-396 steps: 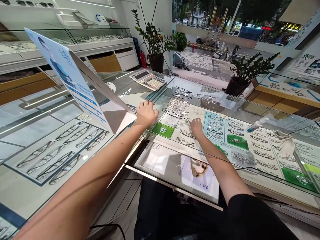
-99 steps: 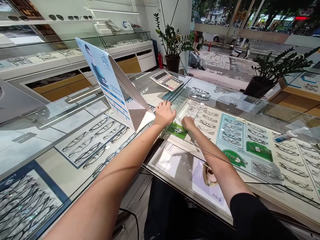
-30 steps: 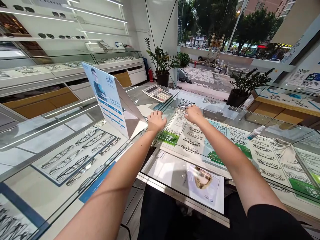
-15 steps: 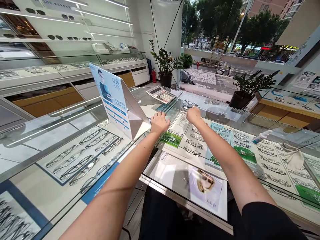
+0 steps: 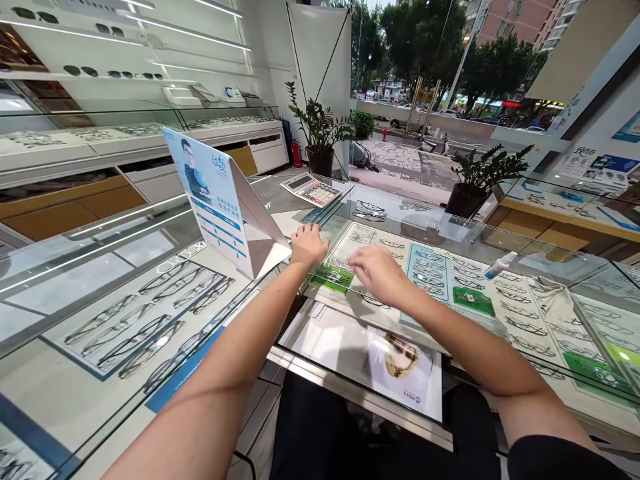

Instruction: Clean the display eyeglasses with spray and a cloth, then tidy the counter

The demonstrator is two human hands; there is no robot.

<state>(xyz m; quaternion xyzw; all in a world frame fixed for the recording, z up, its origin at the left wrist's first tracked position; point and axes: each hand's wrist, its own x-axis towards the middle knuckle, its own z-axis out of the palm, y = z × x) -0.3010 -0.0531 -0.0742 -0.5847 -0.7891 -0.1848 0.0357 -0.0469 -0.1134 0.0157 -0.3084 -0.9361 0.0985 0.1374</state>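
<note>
My left hand [image 5: 309, 245] rests on the glass countertop beside the blue-and-white folding sign [image 5: 207, 197], its fingers lying over the glass and holding nothing visible. My right hand [image 5: 379, 272] is above the glass, fingers loosely bent and apart, with nothing plain to see in them. Its fingertips are close to a green card [image 5: 332, 277] with glasses on it. Farther back, a pair of eyeglasses [image 5: 369, 211] lies on the glass top. Beneath the glass, rows of spectacle frames [image 5: 467, 272] lie around a light-blue tray [image 5: 411, 259]; my right forearm hides some.
A calculator [image 5: 311, 189] sits behind my left hand. On the right are a small spray bottle [image 5: 500, 265] and a pale cloth [image 5: 555, 303]. An open drawer [image 5: 320, 340] with a printed leaflet [image 5: 400, 367] juts out below. Potted plants [image 5: 320, 143] stand beyond the counter.
My right hand has drawn back toward me and left, away from the eyeglasses on the glass top, which are now uncovered. My left hand stays by the sign. The view has turned slightly right.
</note>
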